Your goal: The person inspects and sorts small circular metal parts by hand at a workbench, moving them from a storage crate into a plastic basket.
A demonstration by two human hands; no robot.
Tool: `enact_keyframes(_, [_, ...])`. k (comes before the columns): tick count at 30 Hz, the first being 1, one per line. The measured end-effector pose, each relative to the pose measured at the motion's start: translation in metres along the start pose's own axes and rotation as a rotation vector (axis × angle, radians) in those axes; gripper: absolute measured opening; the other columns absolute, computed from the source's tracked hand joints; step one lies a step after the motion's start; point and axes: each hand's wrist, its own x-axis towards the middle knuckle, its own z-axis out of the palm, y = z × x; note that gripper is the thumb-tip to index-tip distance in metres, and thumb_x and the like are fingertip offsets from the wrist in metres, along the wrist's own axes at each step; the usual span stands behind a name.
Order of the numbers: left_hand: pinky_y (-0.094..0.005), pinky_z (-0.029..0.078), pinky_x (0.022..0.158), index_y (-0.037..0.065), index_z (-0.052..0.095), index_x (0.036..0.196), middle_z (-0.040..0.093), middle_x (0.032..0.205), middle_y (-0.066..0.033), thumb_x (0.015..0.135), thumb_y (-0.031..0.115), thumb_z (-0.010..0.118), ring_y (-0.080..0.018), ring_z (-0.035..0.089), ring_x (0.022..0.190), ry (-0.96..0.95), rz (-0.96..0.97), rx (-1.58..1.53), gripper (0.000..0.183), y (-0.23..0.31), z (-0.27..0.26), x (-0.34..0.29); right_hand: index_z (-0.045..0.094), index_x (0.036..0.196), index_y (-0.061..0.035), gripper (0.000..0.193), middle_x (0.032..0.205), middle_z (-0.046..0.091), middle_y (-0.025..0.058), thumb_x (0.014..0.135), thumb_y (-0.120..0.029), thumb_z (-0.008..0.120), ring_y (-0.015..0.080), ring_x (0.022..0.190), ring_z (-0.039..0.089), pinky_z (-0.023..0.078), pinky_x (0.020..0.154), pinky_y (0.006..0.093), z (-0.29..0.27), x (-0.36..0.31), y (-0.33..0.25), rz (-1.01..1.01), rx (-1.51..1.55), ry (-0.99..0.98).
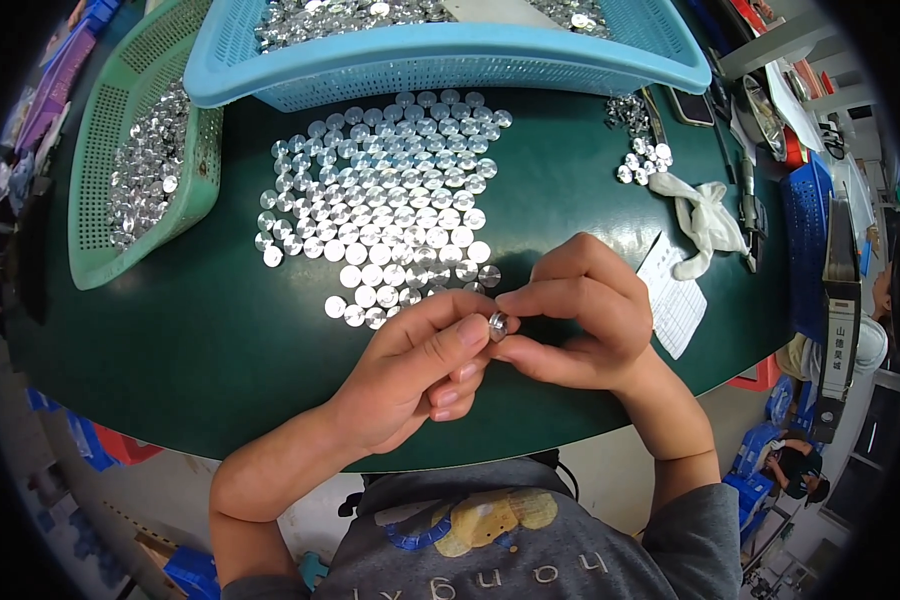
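Note:
Between both hands, close to the table's near edge, is a small round shiny metal part (498,325). My left hand (410,370) pinches it between thumb and fingers. The thumb and forefinger of my right hand (585,315) close on its right side. Just beyond my hands, many matching metal discs (400,200) lie in rows on the dark green table (560,200). Most of them lie flat and reflect the light.
A blue basket (450,45) of metal parts stands at the back, a green basket (205,170) of them at the left. On the right are loose discs (642,160), a white glove (708,215), a written sheet (672,295) and a phone (692,107). A person (795,468) is farther off.

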Motion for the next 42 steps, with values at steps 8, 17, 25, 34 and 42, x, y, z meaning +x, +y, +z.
enact_keyframes(8, [-0.0166,0.029,0.045,0.004,0.050,0.103,0.039,0.066,0.0039,0.093,0.025,0.043,-0.0014,0.033,0.051,-0.005,-0.001,0.010,0.024,0.001,0.000,0.000,0.063,0.080,-0.0050,0.028,0.066,0.053,0.0024,0.056,-0.014,0.076,0.0149,0.056,0.053,0.038,0.046,0.0252,0.000,0.000,0.000,-0.016,-0.004,-0.002])
enact_keyframes(17, [-0.0171,0.030,0.046,0.003,0.047,0.112,0.038,0.065,0.0028,0.094,0.021,0.040,-0.0024,0.032,0.052,-0.057,0.037,-0.045,0.026,0.000,0.000,0.000,0.063,0.077,-0.0074,0.027,0.067,0.054,0.0011,0.053,-0.011,0.075,0.0139,0.054,0.051,0.036,0.046,0.0243,0.001,-0.006,0.003,-0.132,-0.103,0.103])
enact_keyframes(25, [-0.0170,0.029,0.045,0.003,0.048,0.109,0.038,0.064,0.0029,0.094,0.022,0.040,-0.0023,0.033,0.052,-0.012,0.035,-0.072,0.025,-0.005,0.003,0.002,0.062,0.075,-0.0096,0.022,0.068,0.053,-0.0008,0.054,-0.013,0.067,0.0115,0.053,0.048,0.034,0.046,0.0227,-0.001,-0.004,-0.001,-0.334,-0.332,0.053])
enact_keyframes(34, [-0.0178,0.031,0.044,0.002,0.049,0.104,0.042,0.065,0.0031,0.092,0.018,0.046,-0.0017,0.035,0.051,-0.014,0.109,0.010,0.020,-0.006,0.002,0.002,0.060,0.073,-0.0091,0.018,0.066,0.052,-0.0010,0.057,-0.012,0.067,0.0117,0.051,0.048,0.035,0.047,0.0231,0.004,-0.004,-0.006,-0.305,-0.354,0.131])
enact_keyframes(42, [-0.0179,0.032,0.045,0.003,0.050,0.101,0.046,0.069,0.0023,0.090,0.016,0.050,-0.0019,0.037,0.052,0.005,0.139,-0.017,0.018,-0.008,0.001,0.003,0.059,0.083,-0.0075,0.031,0.075,0.052,0.0034,0.056,-0.007,0.073,0.0156,0.059,0.049,0.038,0.049,0.0257,0.003,-0.010,-0.002,-0.178,-0.214,0.092])
